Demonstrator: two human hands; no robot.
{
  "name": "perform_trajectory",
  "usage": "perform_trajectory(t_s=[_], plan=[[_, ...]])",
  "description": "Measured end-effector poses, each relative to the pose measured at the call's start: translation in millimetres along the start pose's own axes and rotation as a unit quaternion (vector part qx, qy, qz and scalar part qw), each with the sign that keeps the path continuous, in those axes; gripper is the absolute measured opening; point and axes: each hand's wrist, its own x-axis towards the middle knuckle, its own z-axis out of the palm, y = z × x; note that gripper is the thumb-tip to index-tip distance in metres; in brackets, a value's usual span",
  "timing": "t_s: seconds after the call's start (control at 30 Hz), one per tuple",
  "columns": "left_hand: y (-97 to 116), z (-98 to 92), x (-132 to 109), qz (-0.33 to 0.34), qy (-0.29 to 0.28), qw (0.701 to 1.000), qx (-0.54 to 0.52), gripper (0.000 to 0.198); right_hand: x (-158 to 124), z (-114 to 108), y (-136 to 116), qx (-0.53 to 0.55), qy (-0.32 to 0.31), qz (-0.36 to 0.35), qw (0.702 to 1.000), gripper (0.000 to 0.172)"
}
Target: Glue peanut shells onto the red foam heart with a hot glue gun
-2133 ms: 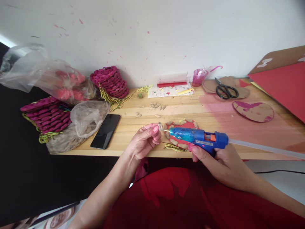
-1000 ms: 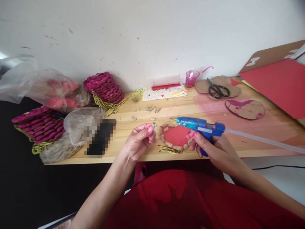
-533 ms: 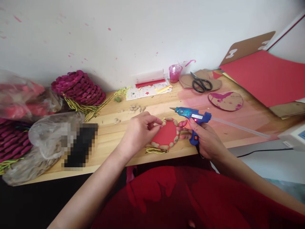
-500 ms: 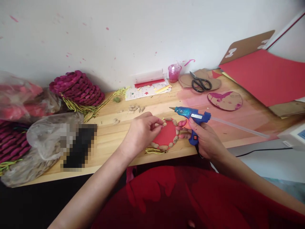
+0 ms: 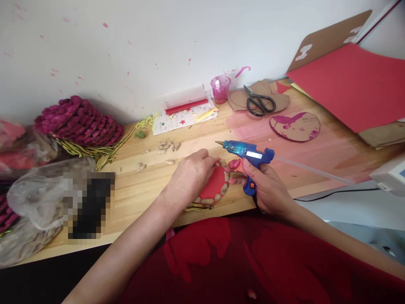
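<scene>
Left hand (image 5: 193, 174) now at red shape (image 5: 213, 185); peanuts (image 5: 31, 234) in bag (image 5: 44, 192)

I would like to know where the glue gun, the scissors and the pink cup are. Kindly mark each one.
Glue gun (image 5: 241, 149): head view, on the blue body.
Scissors (image 5: 255, 96): head view, where the blades meet the handles.
Pink cup (image 5: 220, 89): head view, on the side wall.

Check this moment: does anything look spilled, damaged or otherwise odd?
Yes: pink splashes spot the white wall, and a broad pink stain tints the table around the cardboard heart, like splattered paint. At the table's left, a dark object is pixelated, hiding its details. The glue gun looks undamaged.
</scene>
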Motion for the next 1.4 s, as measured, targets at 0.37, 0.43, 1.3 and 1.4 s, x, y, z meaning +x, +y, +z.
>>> perform_trajectory(t_s=[0.37,0.43,1.3,1.4], plan=[[2,1.7,7,0.009,-0.038,0.998,0.053,0.018,2,-4,2,-0.005,-0.02,0.005,1.0,0.023],[2,1.9,6,0.01,-0.04,0.998,0.054,0.018,2,-5,2,-0.003,-0.019,0.01,1.0,0.024],[-5,1.2,0,-0.001,-0.02,1.0,-0.001,0.019,1,-5,1,0.01,-0.016,0.015,1.0,0.019],[-11,-4.2,-5,-0.014,0.044,0.997,-0.054,0.017,1,-3,-1,0.017,-0.021,0.019,0.999,0.017]])
